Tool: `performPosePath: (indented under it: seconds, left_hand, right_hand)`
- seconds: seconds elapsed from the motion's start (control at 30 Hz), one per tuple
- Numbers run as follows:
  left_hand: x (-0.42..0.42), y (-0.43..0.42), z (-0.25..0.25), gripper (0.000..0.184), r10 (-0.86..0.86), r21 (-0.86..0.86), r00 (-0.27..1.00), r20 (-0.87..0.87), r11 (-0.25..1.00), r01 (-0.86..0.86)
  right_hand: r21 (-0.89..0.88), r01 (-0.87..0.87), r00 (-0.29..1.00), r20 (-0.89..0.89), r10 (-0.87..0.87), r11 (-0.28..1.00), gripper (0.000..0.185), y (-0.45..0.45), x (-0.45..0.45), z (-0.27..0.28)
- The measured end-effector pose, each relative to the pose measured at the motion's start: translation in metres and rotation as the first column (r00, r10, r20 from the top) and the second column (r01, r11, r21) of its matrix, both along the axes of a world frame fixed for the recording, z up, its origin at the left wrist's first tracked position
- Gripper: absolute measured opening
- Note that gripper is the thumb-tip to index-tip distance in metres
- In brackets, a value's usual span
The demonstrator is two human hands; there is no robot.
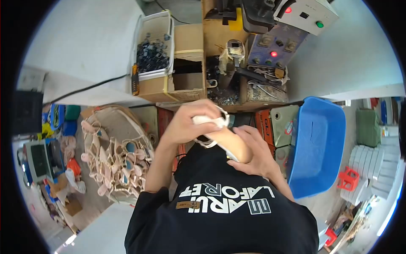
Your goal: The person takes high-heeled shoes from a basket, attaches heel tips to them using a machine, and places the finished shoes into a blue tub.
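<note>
Item: one strapped sandal [231, 143], centre, straps attached. Our left hand [181, 123] pinches its strapped end; our right hand [261, 157] curls around the other end. Item: similar sandals [108, 169], heaped in a basket [143, 128], nine o'clock. Blur and overlap perhaps hide what remains undone; we cannot count finished pieces.

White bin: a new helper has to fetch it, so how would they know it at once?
Start at the blue control panel with the glowing red lamp, then go left to the open cardboard box. The white bin is at that box's left, an orange-and-black tool by its near corner. Unlike the box, it is white and heaped with small black pieces.
</note>
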State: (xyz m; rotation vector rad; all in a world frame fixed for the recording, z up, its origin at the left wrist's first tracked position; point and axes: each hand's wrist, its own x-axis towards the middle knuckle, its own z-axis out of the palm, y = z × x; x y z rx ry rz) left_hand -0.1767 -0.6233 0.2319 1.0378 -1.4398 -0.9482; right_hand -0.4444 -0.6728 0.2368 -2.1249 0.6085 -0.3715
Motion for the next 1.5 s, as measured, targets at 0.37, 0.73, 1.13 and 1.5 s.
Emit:
performPosePath:
  seconds: [0.37,0.73,1.13,1.5]
  left_hand:
    - [0.026,-0.065,-0.079,0.035,0.556,-0.008,0.802,0.221,0.823,-0.568]
    - [0.045,-0.085,-0.137,0.028,0.404,-0.127,0.455,0.793,0.841,-0.526]
    - [0.046,-0.079,-0.126,0.024,0.386,-0.054,0.525,0.759,0.84,-0.539]
    - [0.229,-0.092,-0.05,0.047,0.555,-0.376,0.301,0.776,0.79,-0.485]
  right_hand:
    - [-0.308,0.733,0.674,0.201,-0.711,0.607,0.072,-0.039,0.085,-0.012]
    - [-0.356,0.732,0.641,0.074,-0.764,0.581,0.069,-0.073,0.138,0.0]
    - [-0.354,0.693,0.67,-0.003,-0.742,0.628,0.068,-0.076,0.135,0.013]
    - [-0.402,0.671,0.684,0.012,-0.729,0.623,0.065,-0.078,0.13,0.011]
